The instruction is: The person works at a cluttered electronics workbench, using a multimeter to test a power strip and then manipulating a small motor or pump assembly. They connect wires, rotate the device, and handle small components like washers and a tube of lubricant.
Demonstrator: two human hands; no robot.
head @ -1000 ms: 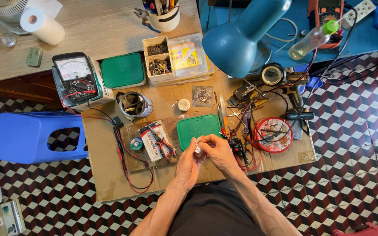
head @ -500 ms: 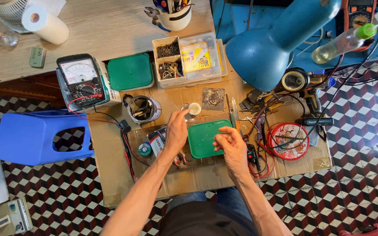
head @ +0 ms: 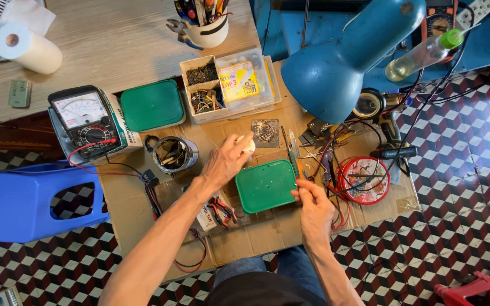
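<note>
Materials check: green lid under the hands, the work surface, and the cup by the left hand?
Green lid: looks like moulded plastic, matte, rounded corners. Work surface: brown cardboard sheet, creased with raw edges. Cup: probably metal, with a shiny reflective rim.

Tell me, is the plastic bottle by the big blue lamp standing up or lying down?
Lying down. The clear plastic bottle rests on its side on the blue surface, green cap pointing up-right, beside the lamp.

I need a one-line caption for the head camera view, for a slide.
Left hand reaches onto a small white round container while right hand pinches something tiny beside a green square plastic lid on a cardboard-covered workbench.
</note>
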